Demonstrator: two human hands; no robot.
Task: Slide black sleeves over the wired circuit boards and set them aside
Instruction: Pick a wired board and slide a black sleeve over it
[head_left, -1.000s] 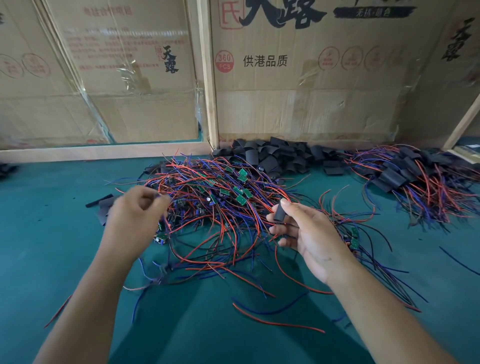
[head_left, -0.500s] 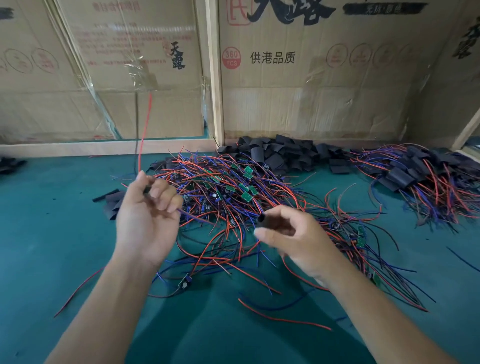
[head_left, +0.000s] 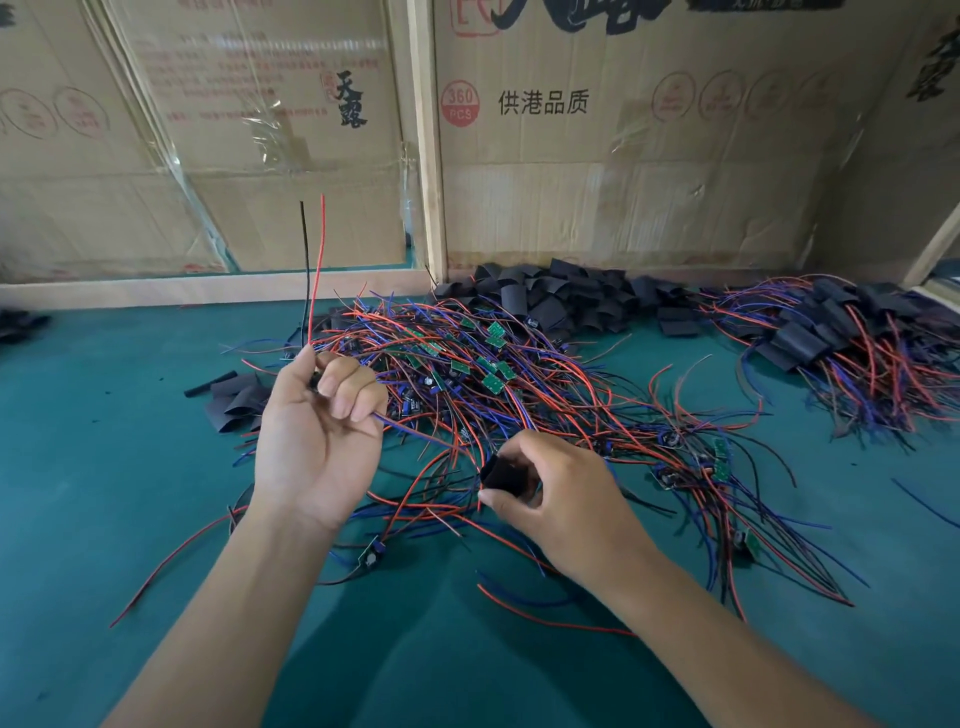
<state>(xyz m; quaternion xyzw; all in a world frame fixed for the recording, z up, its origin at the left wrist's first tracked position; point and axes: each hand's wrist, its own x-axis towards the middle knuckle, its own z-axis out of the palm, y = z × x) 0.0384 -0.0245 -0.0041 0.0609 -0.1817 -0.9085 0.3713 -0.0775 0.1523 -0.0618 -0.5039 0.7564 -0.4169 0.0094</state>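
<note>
Head view, sleeving step. Left hand (head_left: 317, 441) gripped a wired board's leads, red and black wires (head_left: 314, 270) now raised clear of the pile (head_left: 467, 374). Right hand (head_left: 561, 493) pinched one black sleeve (head_left: 503, 472), lowered and turned mouth-first toward the leads; threading judged imminent.

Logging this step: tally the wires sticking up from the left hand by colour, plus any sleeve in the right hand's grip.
red wire, left hand: 1
black wire, left hand: 1
black sleeve, right hand: 1
Total: 3
</note>
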